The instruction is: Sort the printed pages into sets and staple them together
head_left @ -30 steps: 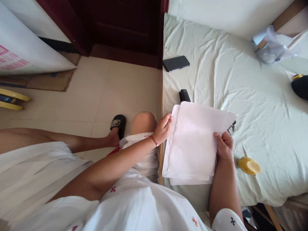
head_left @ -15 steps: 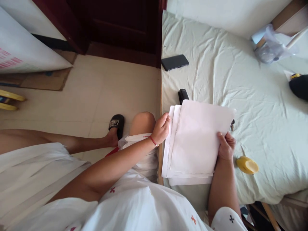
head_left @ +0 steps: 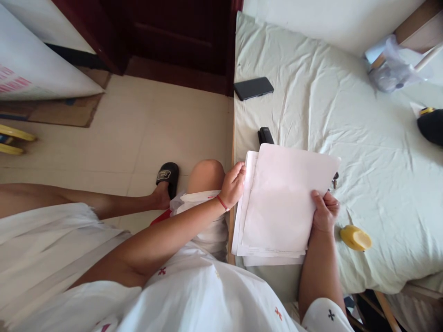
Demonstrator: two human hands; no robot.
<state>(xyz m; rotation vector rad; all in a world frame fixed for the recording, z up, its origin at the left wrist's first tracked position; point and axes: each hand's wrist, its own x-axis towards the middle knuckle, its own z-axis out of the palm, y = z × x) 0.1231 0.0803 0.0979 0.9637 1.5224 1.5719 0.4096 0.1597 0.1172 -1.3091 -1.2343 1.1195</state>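
Note:
A stack of white paper sheets (head_left: 282, 198) is held between my two hands above the cloth-covered table. The sheets are fanned a little, with lower ones showing at the left and bottom edges. My left hand (head_left: 233, 185), with a red string bracelet at the wrist, is closed on the left edge of the stack. On the right edge, my right hand (head_left: 324, 210) grips the paper with the thumb on top and the fingers curled underneath. A black stapler (head_left: 265, 135) lies just beyond the far edge of the sheets, partly covered by them.
A dark phone (head_left: 254, 88) lies near the table's left edge. To the right of my right hand is a yellow mango-like fruit (head_left: 356, 238). Small keys (head_left: 335, 180) peek out beside the paper. A plastic bag (head_left: 391, 69) and a black object (head_left: 431, 124) sit farther right.
The top sheet has slid slightly left over the sheets below it. Both hands keep their hold in nearly the same place, and the view has shifted slightly.

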